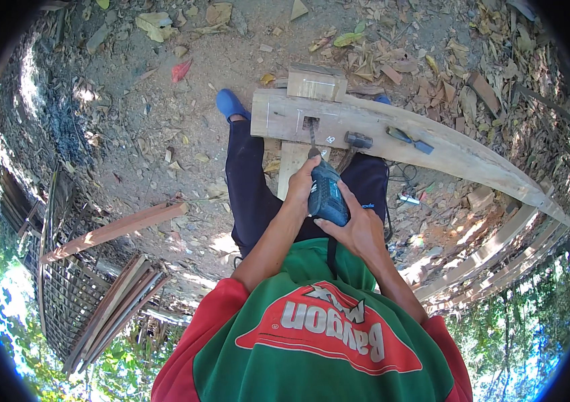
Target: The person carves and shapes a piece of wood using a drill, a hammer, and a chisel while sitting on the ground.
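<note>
With the drill (pixel 328 193) as the clock's centre and 12 straight ahead of the person, its bit (pixel 312 138) blocks the line toward the square hole (pixel 310 120) between 11 and 12. At 12, a wooden block (pixel 316 86) limits passage over the far edge of the plank (pixel 359 115). The hammer (pixel 359 139) at 1 and chisel (pixel 411 140) at 2 obstruct a low sweep, with only a narrow gap between them. Bare wood offers room at 11 and past the chisel toward 3. The left leg (pixel 248 157) obstructs 10; open ground (pixel 171 151) lies beyond.
</note>
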Action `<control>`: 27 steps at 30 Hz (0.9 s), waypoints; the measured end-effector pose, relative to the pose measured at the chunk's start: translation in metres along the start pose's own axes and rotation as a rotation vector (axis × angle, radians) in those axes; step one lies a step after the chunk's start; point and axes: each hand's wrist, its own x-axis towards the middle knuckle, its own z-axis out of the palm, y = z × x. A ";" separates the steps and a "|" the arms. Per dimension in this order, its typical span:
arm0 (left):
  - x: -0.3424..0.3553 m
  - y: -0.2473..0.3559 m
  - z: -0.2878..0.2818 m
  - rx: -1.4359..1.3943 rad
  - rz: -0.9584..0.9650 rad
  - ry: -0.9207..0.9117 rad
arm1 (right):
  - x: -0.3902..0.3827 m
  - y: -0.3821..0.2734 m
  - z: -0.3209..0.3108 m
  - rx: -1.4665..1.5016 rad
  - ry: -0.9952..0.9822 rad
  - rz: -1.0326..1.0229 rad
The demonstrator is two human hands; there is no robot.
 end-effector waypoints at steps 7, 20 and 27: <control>-0.007 0.000 0.004 0.003 -0.006 0.006 | -0.002 0.000 -0.003 -0.008 -0.007 0.014; 0.005 -0.003 0.012 0.055 -0.006 0.025 | 0.003 0.012 -0.002 0.050 0.037 0.015; -0.012 -0.014 0.005 0.011 0.004 0.010 | -0.014 0.009 -0.006 0.070 -0.016 0.038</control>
